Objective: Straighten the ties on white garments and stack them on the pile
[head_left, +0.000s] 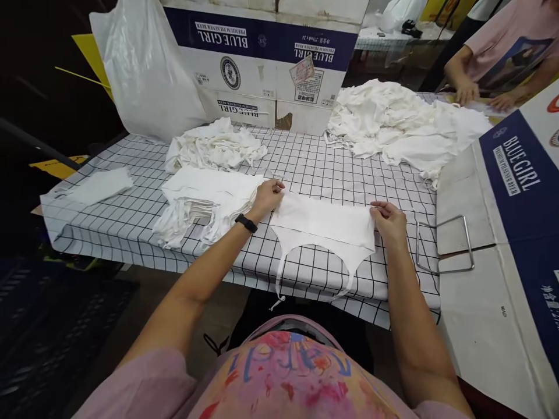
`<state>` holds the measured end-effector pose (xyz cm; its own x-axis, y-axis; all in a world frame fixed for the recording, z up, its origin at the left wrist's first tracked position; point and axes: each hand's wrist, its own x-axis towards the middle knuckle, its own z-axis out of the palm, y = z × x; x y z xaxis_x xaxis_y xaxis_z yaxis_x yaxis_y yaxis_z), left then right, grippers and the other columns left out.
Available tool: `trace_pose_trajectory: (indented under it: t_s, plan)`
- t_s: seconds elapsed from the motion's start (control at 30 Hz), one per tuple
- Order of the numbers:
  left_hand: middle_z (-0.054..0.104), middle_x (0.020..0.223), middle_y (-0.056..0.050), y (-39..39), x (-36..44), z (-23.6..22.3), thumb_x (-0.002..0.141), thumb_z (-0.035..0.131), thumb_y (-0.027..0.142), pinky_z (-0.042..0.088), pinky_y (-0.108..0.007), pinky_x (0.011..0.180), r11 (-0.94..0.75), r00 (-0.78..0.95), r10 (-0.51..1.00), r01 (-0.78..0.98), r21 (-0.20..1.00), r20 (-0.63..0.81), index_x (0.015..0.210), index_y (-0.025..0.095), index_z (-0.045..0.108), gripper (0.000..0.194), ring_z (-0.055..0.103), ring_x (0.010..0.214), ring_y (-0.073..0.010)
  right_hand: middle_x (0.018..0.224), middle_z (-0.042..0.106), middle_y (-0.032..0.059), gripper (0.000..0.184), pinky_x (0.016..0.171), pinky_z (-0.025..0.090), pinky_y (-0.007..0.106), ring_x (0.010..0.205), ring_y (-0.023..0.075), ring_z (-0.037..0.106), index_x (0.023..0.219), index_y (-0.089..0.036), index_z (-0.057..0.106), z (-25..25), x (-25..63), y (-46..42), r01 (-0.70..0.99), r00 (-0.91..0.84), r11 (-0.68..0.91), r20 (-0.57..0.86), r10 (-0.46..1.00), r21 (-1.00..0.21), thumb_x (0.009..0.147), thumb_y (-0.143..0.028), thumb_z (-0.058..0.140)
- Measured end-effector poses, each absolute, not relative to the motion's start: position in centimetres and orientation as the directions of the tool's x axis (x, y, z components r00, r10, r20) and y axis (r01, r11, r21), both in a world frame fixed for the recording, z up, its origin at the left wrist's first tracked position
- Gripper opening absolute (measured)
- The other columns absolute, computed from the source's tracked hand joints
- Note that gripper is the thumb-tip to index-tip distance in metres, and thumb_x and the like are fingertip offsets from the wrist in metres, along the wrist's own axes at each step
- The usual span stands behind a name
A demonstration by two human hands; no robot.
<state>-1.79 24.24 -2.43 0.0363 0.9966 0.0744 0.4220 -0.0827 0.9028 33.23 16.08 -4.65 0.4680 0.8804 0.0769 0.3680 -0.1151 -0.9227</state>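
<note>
A white strappy camisole top lies spread on the checked cloth, its straps hanging toward the front edge of the table. My left hand pinches its upper left corner, thumb and fingers together. At the opposite corner, my right hand grips the fabric between thumb and fingers. Just left of the top is a neat stack of white tops, partly behind my left wrist. Beyond that stack sits a loose heap of white garments.
A larger white garment pile lies at the back right. Cardboard boxes stand behind and at right. A metal wire frame is beside my right arm. A plastic bag stands back left. Another person's hands work farther off.
</note>
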Motion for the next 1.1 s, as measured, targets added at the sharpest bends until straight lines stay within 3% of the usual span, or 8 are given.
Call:
trace_pose_trajectory:
  t_s: [0.33,0.47,0.63,0.87,0.97,1.1]
  plan:
    - [0.065,0.074,0.001,24.8,-1.0,-1.5,0.073,0.060,0.004,0.048,-0.028,0.074,-0.109,0.000,0.992,0.543,0.833,0.130,0.084,0.018,0.064,0.019,0.061,0.075,-0.0164,0.068,0.065,-0.0022,0.028,0.063,0.047,0.027,0.062,0.0130,0.055,0.100,-0.019,0.076,-3.9,33.1,17.8,0.434,0.426,-0.093,0.113,0.898,-0.896,0.075,-0.030,0.069]
    - [0.063,0.074,0.001,25.3,0.1,-2.1,0.073,0.056,-0.002,0.047,-0.029,0.078,-0.080,-0.025,0.992,0.609,0.789,0.120,0.082,0.019,0.063,0.024,0.060,0.077,-0.0174,0.090,0.075,0.0036,0.034,0.078,0.053,0.033,0.079,0.0181,0.065,0.108,-0.020,0.072,-4.5,32.7,19.5,0.480,0.419,-0.123,0.103,0.902,-0.869,0.075,-0.029,0.067]
    - [0.059,0.070,0.002,25.3,0.1,-2.9,0.071,0.057,-0.004,0.046,-0.030,0.077,-0.062,-0.021,0.995,0.624,0.779,0.096,0.086,0.019,0.064,0.028,0.057,0.073,-0.0179,0.109,0.075,0.0060,0.057,0.080,0.056,0.040,0.072,0.0181,0.063,0.124,-0.022,0.065,-5.0,33.0,19.4,0.547,0.336,-0.121,0.085,0.938,-0.828,0.069,-0.036,0.074]
    - [0.063,0.075,0.000,25.9,0.0,-3.5,0.080,0.056,0.000,0.049,-0.032,0.083,-0.060,-0.036,0.992,0.689,0.722,0.118,0.097,0.018,0.066,0.027,0.061,0.079,-0.0189,0.111,0.075,0.0089,0.049,0.095,0.056,0.041,0.088,0.0210,0.070,0.119,-0.017,0.069,-5.0,33.3,19.9,0.539,0.392,-0.171,0.065,0.918,-0.825,0.070,-0.025,0.070]
    - [0.068,0.086,-0.004,25.8,0.0,-3.5,0.083,0.057,0.005,0.051,-0.034,0.087,-0.059,-0.019,0.994,0.747,0.662,0.109,0.107,0.017,0.066,0.028,0.064,0.086,-0.0207,0.120,0.074,0.0125,0.048,0.099,0.055,0.043,0.102,0.0241,0.071,0.123,-0.016,0.068,-4.8,33.1,19.1,0.565,0.399,-0.152,0.108,0.911,-0.811,0.077,-0.024,0.063]
    - [0.064,0.133,-0.016,24.1,-0.1,-3.5,0.088,0.058,0.015,0.046,-0.042,0.109,-0.254,0.168,0.963,0.829,0.498,0.211,0.128,0.012,0.061,0.040,0.058,0.124,-0.0279,0.141,0.065,0.0158,0.046,0.108,0.051,0.050,0.128,0.0289,0.062,0.134,-0.017,0.065,-4.6,32.3,15.5,0.735,0.272,-0.052,0.224,0.936,-0.676,0.092,-0.028,0.049]
